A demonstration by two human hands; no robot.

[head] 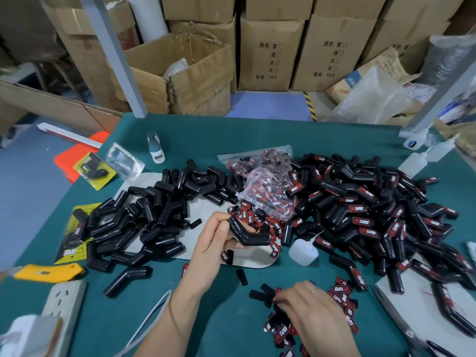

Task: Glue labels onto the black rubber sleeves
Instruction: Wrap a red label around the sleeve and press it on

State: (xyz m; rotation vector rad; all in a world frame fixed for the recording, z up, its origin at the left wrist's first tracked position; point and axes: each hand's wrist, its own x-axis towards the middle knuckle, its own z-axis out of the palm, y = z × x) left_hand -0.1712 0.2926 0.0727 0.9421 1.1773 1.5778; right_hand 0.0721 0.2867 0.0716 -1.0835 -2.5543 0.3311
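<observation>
Two hands worked over a green bench (257, 135). The left hand (219, 238) was raised above the bench, fingers and thumb curled round one end of a bent black rubber sleeve (247, 234), which carried no label on its visible side. The right hand (306, 305) lay low at the near edge, fingertips curled down into a scatter of loose red-and-black labels (342, 295); whether it pinched one could not be told.

A heap of unlabelled sleeves (154, 212) lay left of centre, partly on a pale sheet (201, 207). A larger heap of labelled sleeves (373, 210) filled the right side of the bench. Between the heaps sat clear bags of labels (268, 186), with more labels spilled just in front of them. A small squeeze bottle (302, 251) with a pointed nozzle stood near the held sleeve, to its right. Further squeeze bottles (422, 158) stood at the far right edge.

At the near left lay a yellow utility knife (49, 273) and a white power strip (67, 297). Yellow retail cards (96, 171) lay at the left edge. Cardboard boxes (270, 52) were stacked behind the bench.
</observation>
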